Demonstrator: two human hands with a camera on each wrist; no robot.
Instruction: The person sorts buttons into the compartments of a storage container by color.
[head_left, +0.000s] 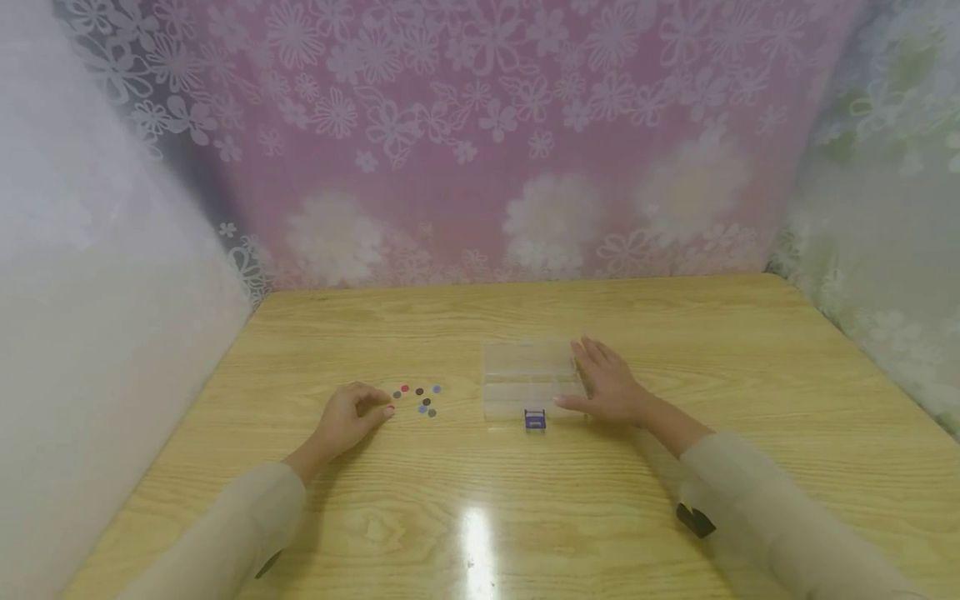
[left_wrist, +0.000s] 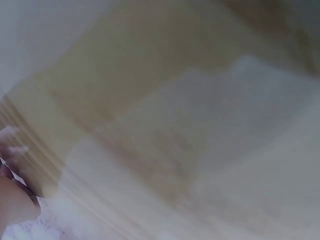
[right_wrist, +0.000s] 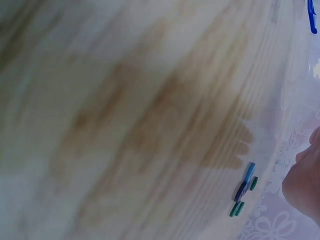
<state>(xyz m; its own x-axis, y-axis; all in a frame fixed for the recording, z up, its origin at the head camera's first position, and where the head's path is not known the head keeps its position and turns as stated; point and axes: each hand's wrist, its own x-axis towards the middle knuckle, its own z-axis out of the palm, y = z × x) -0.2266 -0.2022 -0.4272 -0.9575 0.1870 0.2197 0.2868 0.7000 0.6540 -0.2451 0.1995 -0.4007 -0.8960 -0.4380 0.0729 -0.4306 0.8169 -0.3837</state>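
In the head view, my left hand pinches a small red disc between thumb and fingertips, just left of several loose discs. Among these are a red disc, a black disc, a blue disc and a grey disc. My right hand rests at the right side of a clear compartment box, its thumb across the front corner and its fingers extended. A purple latch sits at the box's front edge. The left wrist view is mostly blurred.
The wooden table reaches back to a pink flowered curtain. Pale sheets flank it on the left and right. Several blue and green pieces appear edge-on in the right wrist view.
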